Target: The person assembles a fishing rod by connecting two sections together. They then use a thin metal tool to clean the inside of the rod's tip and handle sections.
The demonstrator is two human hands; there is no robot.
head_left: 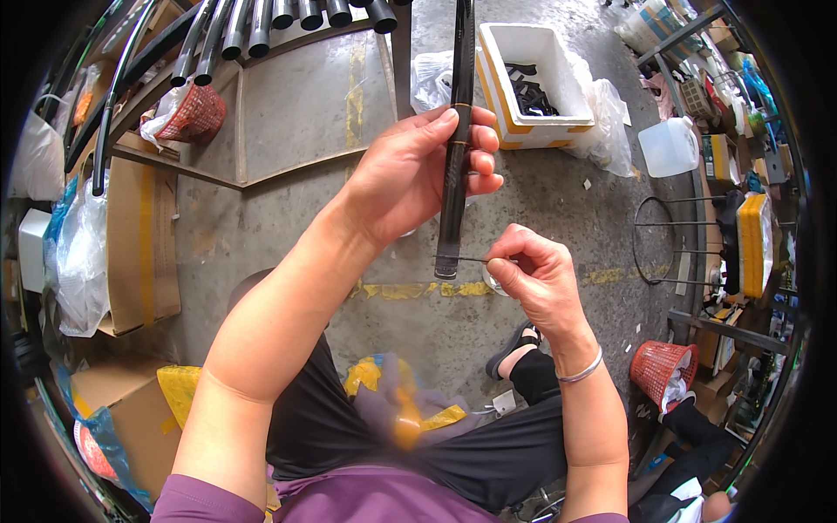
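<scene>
A glossy black rod [452, 205] with thin gold rings runs from the top edge down toward me. My left hand [410, 170] is closed around it, the thumb on the left side and fingers curled on the right. Clear film seems to cover its near end [446, 266]. Below and to the right, my right hand [545, 275] pinches a thin dark stick [472, 258] between thumb and forefinger. That stick lies across the rod's near end; whether it is in front of it or passes through, I cannot tell. Behind my right fingers, a small white round thing is partly hidden.
Several black tubes [261, 30] jut out over a metal frame [240, 122] at upper left. A white foam box [558, 131] holding black parts stands beyond the rod. Red baskets [658, 366], a cardboard box [144, 235] and a wire stand [649, 240] flank me. Another person's dark-clothed leg shows at lower right.
</scene>
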